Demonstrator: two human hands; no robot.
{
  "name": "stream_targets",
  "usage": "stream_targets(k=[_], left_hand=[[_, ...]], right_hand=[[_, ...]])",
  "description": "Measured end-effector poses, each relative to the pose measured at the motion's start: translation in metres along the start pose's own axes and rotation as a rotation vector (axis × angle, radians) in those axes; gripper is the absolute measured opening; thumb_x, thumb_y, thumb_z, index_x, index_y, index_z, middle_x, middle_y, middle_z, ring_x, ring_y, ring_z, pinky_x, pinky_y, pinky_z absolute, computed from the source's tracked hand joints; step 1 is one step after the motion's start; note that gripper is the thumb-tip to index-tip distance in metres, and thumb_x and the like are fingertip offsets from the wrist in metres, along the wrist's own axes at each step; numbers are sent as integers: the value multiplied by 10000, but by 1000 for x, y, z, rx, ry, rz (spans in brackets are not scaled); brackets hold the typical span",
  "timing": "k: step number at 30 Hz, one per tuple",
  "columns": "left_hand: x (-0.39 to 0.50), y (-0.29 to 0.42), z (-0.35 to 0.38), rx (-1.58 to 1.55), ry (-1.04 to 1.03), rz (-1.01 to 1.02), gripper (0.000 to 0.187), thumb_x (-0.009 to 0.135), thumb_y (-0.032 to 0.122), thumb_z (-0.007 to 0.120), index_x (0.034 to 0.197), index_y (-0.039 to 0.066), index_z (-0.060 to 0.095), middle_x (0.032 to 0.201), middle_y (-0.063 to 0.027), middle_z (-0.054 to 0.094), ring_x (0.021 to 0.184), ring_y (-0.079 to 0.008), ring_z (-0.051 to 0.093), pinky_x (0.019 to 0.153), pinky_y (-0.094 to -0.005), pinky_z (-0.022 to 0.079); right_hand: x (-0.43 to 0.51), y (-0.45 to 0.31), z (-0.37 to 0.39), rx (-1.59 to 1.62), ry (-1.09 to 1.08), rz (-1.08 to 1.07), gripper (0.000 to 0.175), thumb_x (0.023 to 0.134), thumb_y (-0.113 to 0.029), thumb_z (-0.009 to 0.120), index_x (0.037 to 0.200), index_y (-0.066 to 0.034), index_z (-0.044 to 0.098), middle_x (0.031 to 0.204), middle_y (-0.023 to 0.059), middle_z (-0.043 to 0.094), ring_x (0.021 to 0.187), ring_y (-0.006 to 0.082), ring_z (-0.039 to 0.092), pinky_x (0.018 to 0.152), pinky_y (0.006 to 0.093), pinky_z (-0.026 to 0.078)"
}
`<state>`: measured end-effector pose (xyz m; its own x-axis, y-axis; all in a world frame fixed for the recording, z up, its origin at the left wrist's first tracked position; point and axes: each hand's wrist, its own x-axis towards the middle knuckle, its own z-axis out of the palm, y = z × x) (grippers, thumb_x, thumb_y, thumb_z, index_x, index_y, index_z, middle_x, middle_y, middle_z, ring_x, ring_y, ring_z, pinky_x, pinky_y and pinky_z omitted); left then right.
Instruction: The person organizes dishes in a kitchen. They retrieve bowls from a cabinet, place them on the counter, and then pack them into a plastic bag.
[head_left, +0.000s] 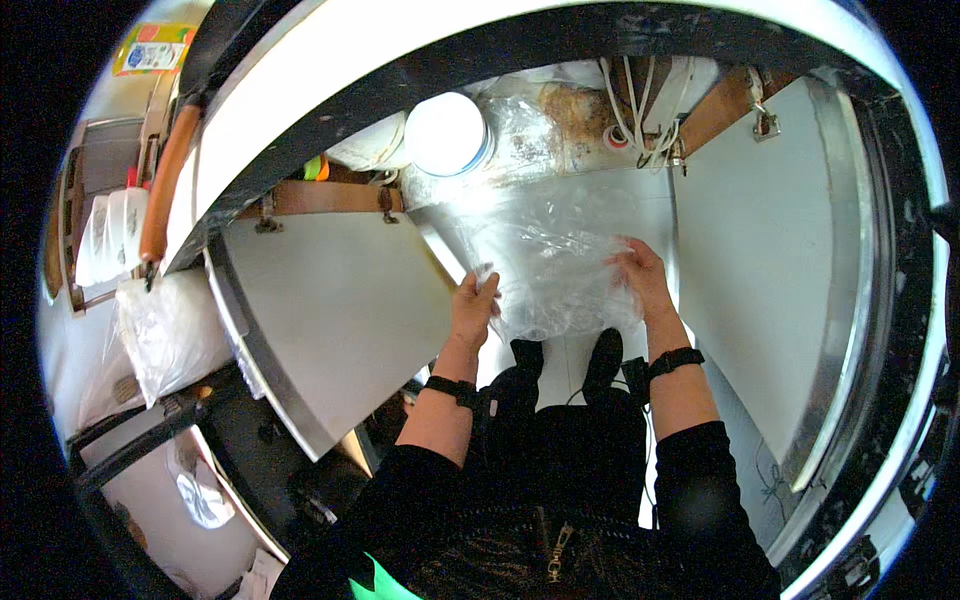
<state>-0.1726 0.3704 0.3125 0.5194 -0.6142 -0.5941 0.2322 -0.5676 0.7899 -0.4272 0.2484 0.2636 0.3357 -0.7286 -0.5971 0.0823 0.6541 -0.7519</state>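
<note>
A large sheet or bag of clear plastic (555, 262) stretches between my two hands, above the floor at the front of an open cabinet. My left hand (474, 309) pinches its left side between thumb and fingers. On the right side, my right hand (645, 274) grips the plastic near its edge, the fingers partly blurred. The film is crumpled and shiny, and its lower edge hangs just beyond my dark shoes (604, 352). Whether it is a single sheet or a bag cannot be made out.
Cabinet doors stand wide on the left (337, 292) and right (757, 247). Inside are a white-lidded bucket (446, 135), hanging white cables (645, 112) and a stained cabinet floor (525, 142). Overhead runs a dark counter edge (525, 34). A filled plastic bag (176, 322) sits far left.
</note>
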Motion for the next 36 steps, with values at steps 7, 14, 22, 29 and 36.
stream_targets(k=[7,14,22,29,36], left_hand=[[117,-4,24,-93,-67,268,416,931,165,576,1333,119,478,775,32,540,623,-41,459,491,-202,401],[212,-16,52,-11,4,487,253,928,178,585,1145,56,534,808,-4,579,575,-54,468,485,-219,413],[287,-6,99,497,320,866,611,843,163,650,1324,-75,357,1159,-244,490,1122,-415,454,954,-419,385],[280,-5,102,1002,223,1271,621,753,107,678,1301,-15,413,1294,-200,422,1179,-380,426,1007,-429,359],[320,-17,127,1342,-49,922,660,821,302,673,1394,135,389,1474,-204,246,1350,-357,273,1092,-413,300]], right_hand=[[94,-6,9,-160,-25,-400,427,934,-42,476,1355,-110,458,936,61,646,627,93,508,605,239,468],[197,-2,10,-395,-22,-687,468,953,-48,482,1404,-152,411,836,-15,569,625,71,462,615,220,453],[302,-5,-3,-228,107,-705,457,914,-84,507,1365,-61,433,843,62,577,699,142,542,634,284,458],[340,-4,3,-1021,459,-735,340,903,-117,529,1232,-34,527,939,222,653,881,347,635,755,400,485],[312,-21,12,-1177,650,-660,359,823,-192,630,1101,15,539,872,198,627,834,342,615,764,431,484]])
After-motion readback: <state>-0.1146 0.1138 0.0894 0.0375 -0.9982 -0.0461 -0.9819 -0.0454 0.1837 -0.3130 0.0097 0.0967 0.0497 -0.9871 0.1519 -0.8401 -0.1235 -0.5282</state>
